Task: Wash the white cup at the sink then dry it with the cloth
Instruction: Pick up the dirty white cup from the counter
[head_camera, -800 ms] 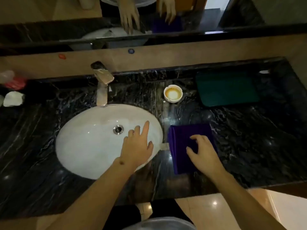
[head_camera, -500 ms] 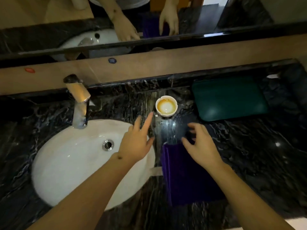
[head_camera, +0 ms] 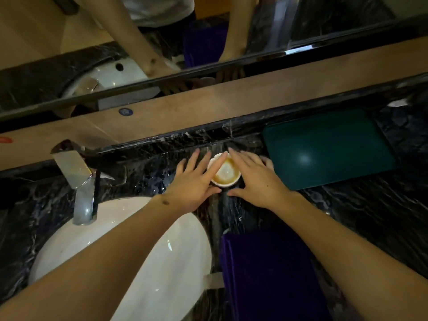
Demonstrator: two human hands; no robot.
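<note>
White cup (head_camera: 225, 173) near counter's (head_camera: 347, 205) back edge, left hand (head_camera: 193, 181) and right hand (head_camera: 257, 181) flanking it, fingers straight, purple cloth (head_camera: 266, 274) at front edge.

- The left hand (head_camera: 193, 184), earlier hovering over the white sink basin (head_camera: 148, 262), now reaches forward to the white cup (head_camera: 225, 173); its index finger lies across the cup's left rim and its thumb sits at the near side.
- The right hand (head_camera: 256, 181) is off the purple cloth (head_camera: 266, 274) and now flanks the cup's right side, fingers straight and spread, thumb pointing toward the left thumb.
- The head view is closer and farther forward: the cup sits nearer the middle, and the cloth lies bare on the counter (head_camera: 370, 216) behind the wrists.
</note>
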